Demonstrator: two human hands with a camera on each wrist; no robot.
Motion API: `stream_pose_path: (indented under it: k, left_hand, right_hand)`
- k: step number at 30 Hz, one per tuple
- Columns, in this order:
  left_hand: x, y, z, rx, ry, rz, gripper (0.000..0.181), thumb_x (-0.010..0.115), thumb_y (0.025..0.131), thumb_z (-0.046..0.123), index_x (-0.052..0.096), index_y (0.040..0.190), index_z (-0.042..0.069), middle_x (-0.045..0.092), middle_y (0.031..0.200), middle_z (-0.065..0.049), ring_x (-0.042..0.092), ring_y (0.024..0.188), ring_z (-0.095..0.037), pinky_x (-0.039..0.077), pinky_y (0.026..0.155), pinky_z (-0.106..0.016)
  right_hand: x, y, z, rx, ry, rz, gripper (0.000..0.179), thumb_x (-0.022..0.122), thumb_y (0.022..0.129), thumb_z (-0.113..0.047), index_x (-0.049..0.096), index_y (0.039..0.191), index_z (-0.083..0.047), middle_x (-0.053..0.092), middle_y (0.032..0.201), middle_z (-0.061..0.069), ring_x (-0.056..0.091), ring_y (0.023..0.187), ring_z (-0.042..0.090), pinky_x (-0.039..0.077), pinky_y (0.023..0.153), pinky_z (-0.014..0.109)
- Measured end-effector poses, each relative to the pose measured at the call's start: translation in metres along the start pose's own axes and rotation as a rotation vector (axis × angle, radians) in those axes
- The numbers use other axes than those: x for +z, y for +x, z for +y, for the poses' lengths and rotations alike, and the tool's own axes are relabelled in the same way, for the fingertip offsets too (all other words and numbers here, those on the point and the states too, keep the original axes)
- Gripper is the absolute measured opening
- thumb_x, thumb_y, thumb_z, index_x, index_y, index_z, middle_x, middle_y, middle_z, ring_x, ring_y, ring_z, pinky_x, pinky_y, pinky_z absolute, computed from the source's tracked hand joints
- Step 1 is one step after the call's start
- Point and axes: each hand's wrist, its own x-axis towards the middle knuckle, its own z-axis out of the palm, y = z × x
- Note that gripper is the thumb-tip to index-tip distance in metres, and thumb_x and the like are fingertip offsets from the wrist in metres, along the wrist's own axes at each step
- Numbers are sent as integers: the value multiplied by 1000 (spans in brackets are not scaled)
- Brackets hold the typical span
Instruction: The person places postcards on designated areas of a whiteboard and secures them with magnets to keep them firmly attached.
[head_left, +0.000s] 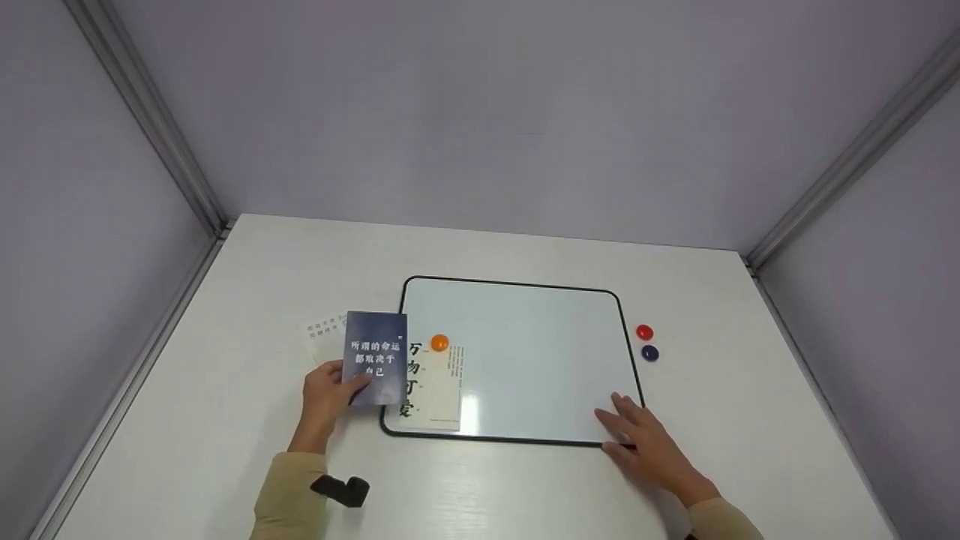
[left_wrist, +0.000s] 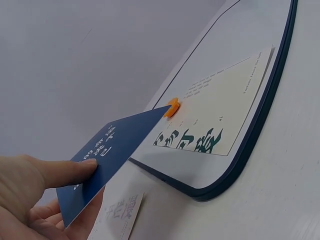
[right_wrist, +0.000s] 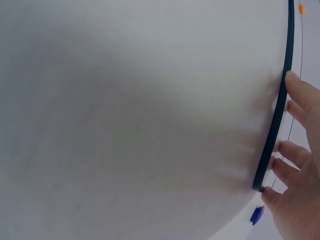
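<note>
Blue card (head_left: 377, 328) w/ white characters: left of ctr in head view, in the L hand (head_left: 321, 394). L thumb lies on the printed face, other fingers behind, so it's pinched at its lower-left part. Card extends up & right from the fingertips; long axis runs approx. up-down in frame. L wrist view shows it tilted, held up off the table (head_left: 465, 491). Key relation: card's right edge overlaps the whiteboard's (head_left: 540, 352) left rim in head view, w/ the board's bare area off to the right; L hand is by far the nearer one. Can't tell if card touches the board.

Just right of it, on the board's left side: cream card (head_left: 441, 390), long axis also approx. up-down, orange magnet (head_left: 439, 343) at its top edge. R hand (head_left: 651, 444) at board's lower-right corner, fingers spread & grasping nothing, thumb at the near rim.

Further out: pale card (head_left: 321, 346) at left, partly hidden behind the blue one; red magnet (head_left: 645, 332) & dark blue magnet (head_left: 650, 352) just right of the board.
</note>
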Motion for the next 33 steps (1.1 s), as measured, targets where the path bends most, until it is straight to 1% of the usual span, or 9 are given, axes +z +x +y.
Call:
stream_pose_path:
  k: [4, 8, 13, 15, 24, 27, 30, 31, 33]
  left_hand:
    - [1, -2, 1, -6, 5, -6, 46, 67, 88, 9, 51, 126, -12, 56, 131, -31, 57, 124, -40, 55, 93, -36]
    - [1, -2, 2, -18, 0, -12, 48, 66, 88, 10, 50, 128, -11, 55, 133, -30, 56, 125, -39, 54, 97, -38]
    - [2, -2, 4, -20, -11, -12, 47, 67, 88, 9, 51, 128, -11, 57, 131, -30, 60, 121, -37, 56, 86, -27]
    - [3, -2, 4, -14, -13, -11, 47, 68, 88, 9, 51, 127, -11, 58, 129, -31, 61, 119, -37, 56, 83, -25]
    - [10, -4, 7, -20, 1, -25, 47, 68, 88, 10, 51, 127, -10, 58, 131, -29, 59, 122, -39, 55, 94, -36]
    - [11, -5, 7, -15, 4, -19, 47, 69, 87, 10, 53, 126, -10, 59, 129, -29, 62, 118, -37, 55, 90, -34]
    - [13, -5, 8, -17, 10, -21, 47, 69, 87, 11, 52, 126, -9, 59, 129, -29, 63, 117, -37, 56, 90, -34]
    - [14, -5, 8, -20, 11, -21, 48, 69, 87, 11, 52, 126, -9, 60, 129, -29, 63, 117, -36, 56, 90, -34]
    - [15, -5, 8, -25, 16, -21, 48, 69, 87, 11, 51, 128, -8, 59, 131, -28, 60, 121, -38, 54, 95, -38]
  right_hand:
    - [0, 0, -1, -7, 2, -3, 51, 63, 92, -30, 50, 141, -22, 32, 158, 13, 26, 148, 40, 28, 115, 63]
    - [0, -1, -2, -8, 8, -4, 51, 63, 92, -30, 50, 141, -21, 32, 158, 13, 25, 148, 40, 27, 115, 64]
    - [-1, -1, -4, 8, 23, -12, 51, 63, 92, -31, 50, 141, -21, 31, 159, 13, 24, 148, 39, 27, 116, 63]
    - [0, -1, -5, 18, 28, -17, 51, 62, 93, -32, 50, 141, -21, 31, 159, 13, 24, 148, 39, 26, 116, 63]
    - [2, -1, -4, 23, 24, -20, 52, 62, 92, -33, 49, 141, -23, 30, 159, 13, 23, 148, 39, 27, 116, 64]
    - [2, -1, -3, 16, 26, -14, 51, 62, 92, -32, 50, 141, -22, 31, 159, 13, 24, 148, 39, 27, 116, 64]
    - [2, -2, -4, 19, 31, -12, 51, 63, 92, -31, 50, 140, -22, 31, 159, 13, 24, 148, 40, 26, 115, 64]
    - [2, -2, -5, 19, 29, -12, 51, 63, 92, -30, 51, 140, -21, 31, 159, 13, 24, 148, 40, 26, 116, 64]
    - [2, -2, -5, 21, 31, -12, 51, 63, 92, -29, 51, 140, -21, 31, 158, 14, 24, 148, 40, 26, 116, 64]
